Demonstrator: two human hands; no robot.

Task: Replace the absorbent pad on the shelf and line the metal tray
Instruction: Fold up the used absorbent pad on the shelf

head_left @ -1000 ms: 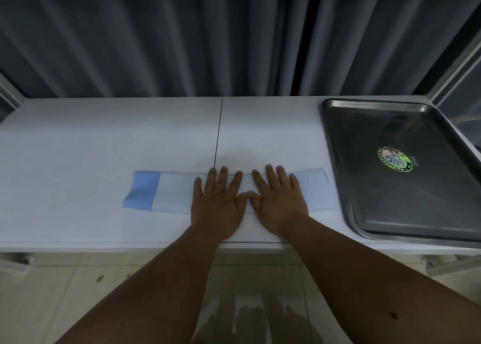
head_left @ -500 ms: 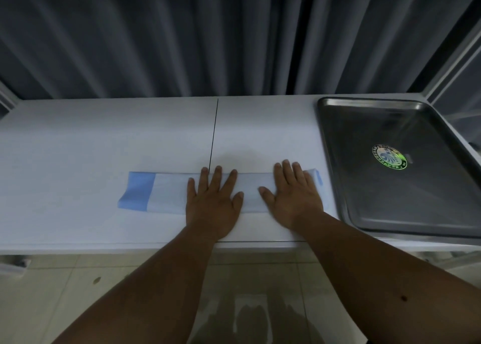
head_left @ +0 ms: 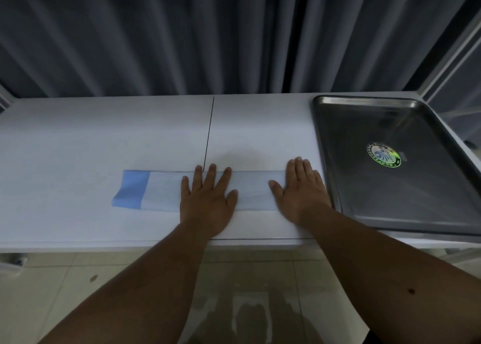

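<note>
On white shelf [head_left: 78, 140]: left hand [head_left: 207, 200] and right hand [head_left: 302, 192] flat, fingers straight, pressing folded pad [head_left: 161, 190].

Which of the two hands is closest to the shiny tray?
The right hand. It presses flat on the folded blue pad at the end beside the metal tray; the left hand presses nearer the pad's middle.

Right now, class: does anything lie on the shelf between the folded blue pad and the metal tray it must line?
Nothing visible does. The right hand presses flat on the pad's right end, right beside the metal tray's left rim, and the tray floor shows only a round sticker.
</note>
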